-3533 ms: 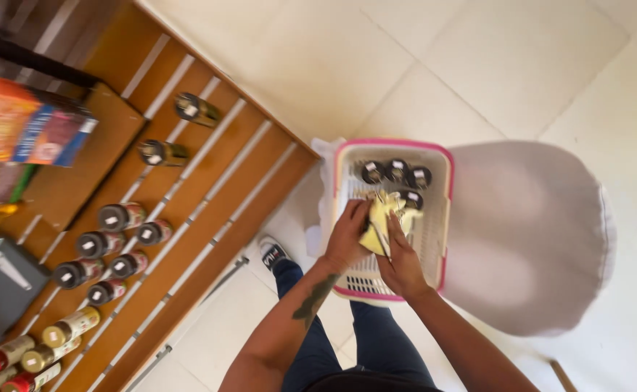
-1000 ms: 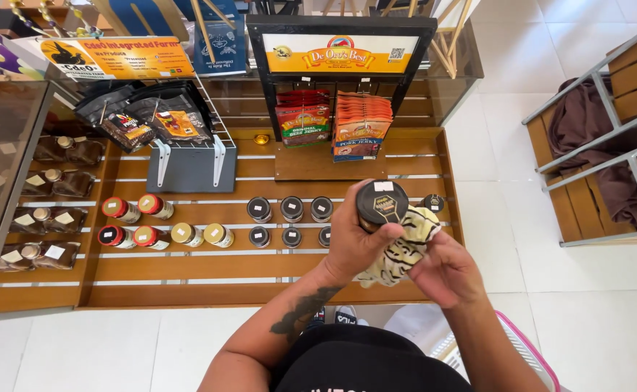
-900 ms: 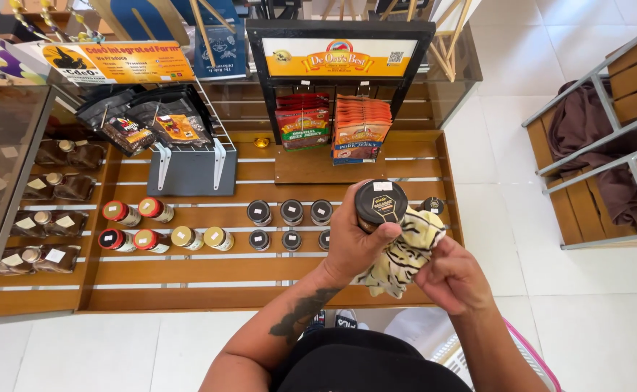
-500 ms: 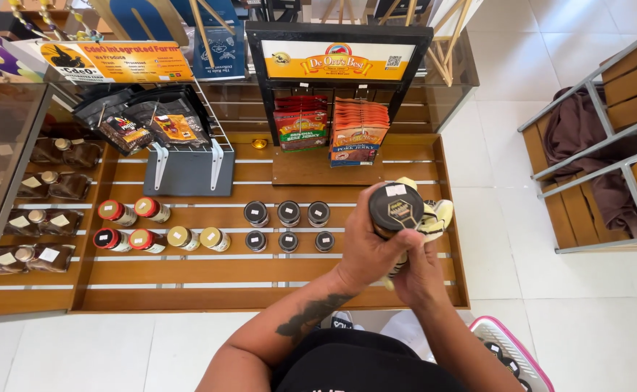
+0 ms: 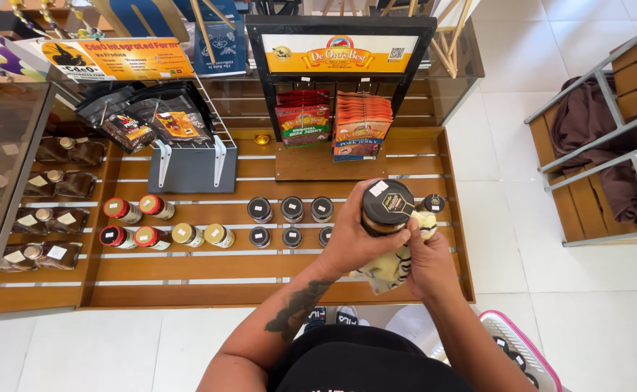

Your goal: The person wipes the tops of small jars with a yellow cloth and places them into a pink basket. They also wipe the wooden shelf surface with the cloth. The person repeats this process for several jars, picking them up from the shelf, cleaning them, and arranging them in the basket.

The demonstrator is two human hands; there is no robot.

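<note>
Two hands meet over the front right corner of the slatted wooden display shelf (image 5: 188, 268), both busy with one dark-lidded jar (image 5: 387, 206). The left hand (image 5: 353, 236) is wrapped around the jar's side, fingers curled shut on it, and holds it upright with the black lid facing up. The right hand (image 5: 427, 261) presses in just beside it from the right, fingers closed on a yellow cloth with dark stripes (image 5: 391, 265) that is bunched against the jar's lower side and hangs down between the two palms. Beyond the left hand, on the shelf, stand two short rows of small black-lidded jars (image 5: 291, 210), each with a pale sticker on top; one more such jar (image 5: 432, 203) peeks out just past the right hand's fingertips. Farther to the left of those stand red-lidded and gold-lidded bottles (image 5: 160, 221) in two rows. Behind the jars a framed rack carries hanging red and orange snack packets (image 5: 334, 123), and left of it a grey wire stand holds dark pouches (image 5: 148, 120). Below the right forearm, on the white tiled floor, the corner of a pink-rimmed basket (image 5: 529, 356) shows with a few dark lids inside. Well off to the right, a wooden bench (image 5: 627, 80) has a brown garment draped through it.
</note>
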